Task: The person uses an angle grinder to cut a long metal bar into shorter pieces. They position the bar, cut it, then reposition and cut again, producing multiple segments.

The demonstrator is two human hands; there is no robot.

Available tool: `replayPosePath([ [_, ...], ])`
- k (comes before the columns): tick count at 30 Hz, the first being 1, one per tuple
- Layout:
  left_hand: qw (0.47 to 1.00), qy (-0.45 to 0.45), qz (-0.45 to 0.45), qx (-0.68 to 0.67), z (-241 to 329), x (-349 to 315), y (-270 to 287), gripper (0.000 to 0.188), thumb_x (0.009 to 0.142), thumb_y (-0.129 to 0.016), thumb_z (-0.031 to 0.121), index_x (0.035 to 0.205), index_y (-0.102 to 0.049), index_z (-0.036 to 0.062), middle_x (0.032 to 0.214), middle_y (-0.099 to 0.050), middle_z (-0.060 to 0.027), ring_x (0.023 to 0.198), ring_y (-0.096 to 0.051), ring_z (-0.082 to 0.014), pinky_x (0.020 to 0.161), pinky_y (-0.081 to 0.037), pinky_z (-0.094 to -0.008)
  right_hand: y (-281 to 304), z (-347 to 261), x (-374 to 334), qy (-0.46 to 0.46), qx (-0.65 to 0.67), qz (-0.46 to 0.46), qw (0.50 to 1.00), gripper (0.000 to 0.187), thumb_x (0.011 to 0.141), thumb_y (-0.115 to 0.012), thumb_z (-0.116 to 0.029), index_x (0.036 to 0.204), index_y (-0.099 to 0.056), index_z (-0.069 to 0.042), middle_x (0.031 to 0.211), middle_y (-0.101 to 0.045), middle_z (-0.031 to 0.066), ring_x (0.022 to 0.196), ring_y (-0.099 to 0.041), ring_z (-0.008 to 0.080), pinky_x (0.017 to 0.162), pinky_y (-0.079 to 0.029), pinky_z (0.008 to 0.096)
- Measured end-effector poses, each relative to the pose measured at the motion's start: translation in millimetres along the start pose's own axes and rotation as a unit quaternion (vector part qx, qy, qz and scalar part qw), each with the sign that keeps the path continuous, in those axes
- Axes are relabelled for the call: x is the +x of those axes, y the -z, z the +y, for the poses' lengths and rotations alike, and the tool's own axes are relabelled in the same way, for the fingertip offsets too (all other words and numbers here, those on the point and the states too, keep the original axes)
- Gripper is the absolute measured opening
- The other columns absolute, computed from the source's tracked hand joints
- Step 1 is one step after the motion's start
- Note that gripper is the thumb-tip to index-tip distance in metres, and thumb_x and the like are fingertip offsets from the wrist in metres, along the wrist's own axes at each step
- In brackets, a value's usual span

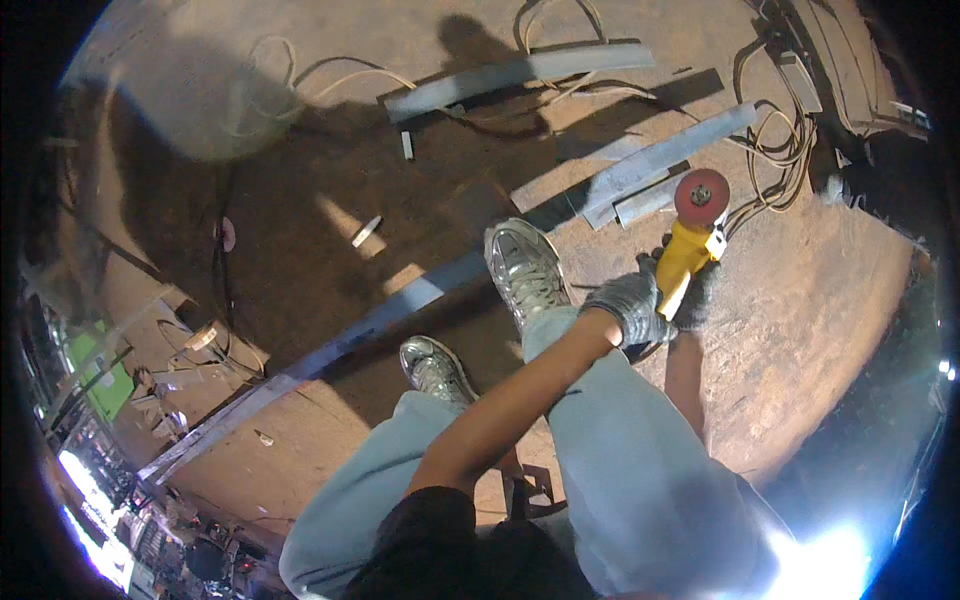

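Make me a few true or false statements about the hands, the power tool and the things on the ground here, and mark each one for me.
1. The left hand grips a yellow angle grinder. True.
2. The grinder's disc is bright green. False: it is reddish.
3. The right hand is far away from the grinder. False: it is close by the grinder, partly hidden behind it.
4. A pinkish disc lies to the left of both shoes. True.
5. The trousers are black. False: they are pale blue.
6. Loosely coiled cable lies on the ground to the right of the grinder's disc. True.
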State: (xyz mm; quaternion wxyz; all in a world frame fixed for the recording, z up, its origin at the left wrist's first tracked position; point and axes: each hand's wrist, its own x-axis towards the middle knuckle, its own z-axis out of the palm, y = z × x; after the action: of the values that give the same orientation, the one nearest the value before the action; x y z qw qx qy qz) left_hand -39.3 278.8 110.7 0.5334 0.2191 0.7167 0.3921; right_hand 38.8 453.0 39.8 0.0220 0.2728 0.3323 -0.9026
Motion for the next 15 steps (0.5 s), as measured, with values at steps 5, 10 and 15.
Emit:
replayPosePath([
  [5,0.975,-0.067,0.144,-0.158,-22,20,-19,0.102,0.069,-0.075,0.039,0.139,-0.019,-0.0075,0.112,-0.059,-0.0306,0.104,-0.060,-0.0417,0.088,-0.049,-0.0428,-31,-6,17,0.029,-0.107,0.025,0.994,0.076,0.086,-0.056,-0.059,0.134,-0.043,-0.002,0.120,-0.059,0.0154,0.102,-0.061,0.0296,0.089,-0.051,0.0427],
  [10,0.972,-0.064,0.162,-0.161,-24,29,-19,0.092,0.072,-0.073,0.041,0.138,-0.026,-0.0029,0.117,-0.057,-0.0284,0.105,-0.060,-0.0406,0.088,-0.048,-0.0426,-40,-9,28,-0.002,-0.097,0.056,0.994,0.068,0.088,-0.056,-0.057,0.127,-0.048,-0.002,0.111,-0.062,0.0143,0.096,-0.063,0.0277,0.085,-0.053,0.0401],
  [15,0.967,-0.082,0.162,-0.180,-18,21,-18,0.084,0.074,-0.070,0.043,0.136,-0.032,0.0018,0.119,-0.055,-0.0269,0.107,-0.058,-0.0398,0.090,-0.047,-0.0425,-43,-14,27,0.011,-0.137,0.084,0.987,0.069,0.086,-0.057,-0.058,0.127,-0.049,-0.003,0.109,-0.063,0.0136,0.094,-0.064,0.0262,0.081,-0.054,0.0387],
])
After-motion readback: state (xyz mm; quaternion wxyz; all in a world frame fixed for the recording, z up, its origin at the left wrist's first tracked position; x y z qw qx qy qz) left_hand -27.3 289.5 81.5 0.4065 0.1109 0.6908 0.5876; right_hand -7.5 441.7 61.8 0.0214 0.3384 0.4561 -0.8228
